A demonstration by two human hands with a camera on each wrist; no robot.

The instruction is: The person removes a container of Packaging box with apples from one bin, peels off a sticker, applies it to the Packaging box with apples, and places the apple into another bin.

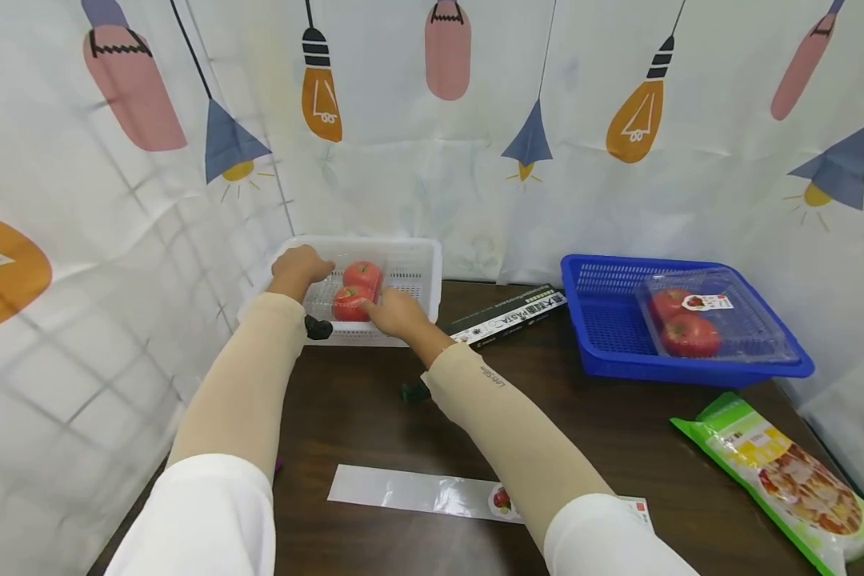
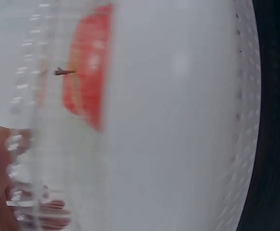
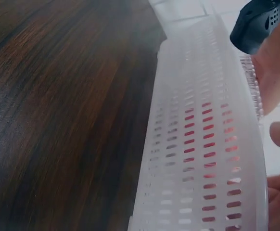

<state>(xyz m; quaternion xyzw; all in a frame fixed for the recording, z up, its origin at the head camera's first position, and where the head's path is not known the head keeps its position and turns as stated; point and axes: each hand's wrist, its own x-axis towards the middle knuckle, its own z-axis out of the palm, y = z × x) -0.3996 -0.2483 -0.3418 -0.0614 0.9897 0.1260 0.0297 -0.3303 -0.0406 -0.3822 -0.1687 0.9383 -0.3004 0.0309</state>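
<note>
Two red apples [image 1: 362, 277] sit in a clear plastic box [image 1: 340, 264] within the white basket [image 1: 432, 272] at the back left. My left hand [image 1: 298, 268] grips the left side of the box; in the left wrist view its fingers [image 2: 53, 221] show through the ribbed plastic edge. At the box's right side, my right hand [image 1: 402, 314] holds on, with the thumb near the front apple. From the right wrist, the basket's slotted wall [image 3: 193, 139] partly hides the apples, and the right thumb [image 3: 278, 134] shows past the rim.
A blue basket [image 1: 605, 366] at right holds another clear box [image 1: 752, 320] of apples. Between the baskets lies a black pasta box [image 1: 511, 314]. A green food bag [image 1: 799, 480] is at the right edge, and a white label strip [image 1: 418, 492] lies in front.
</note>
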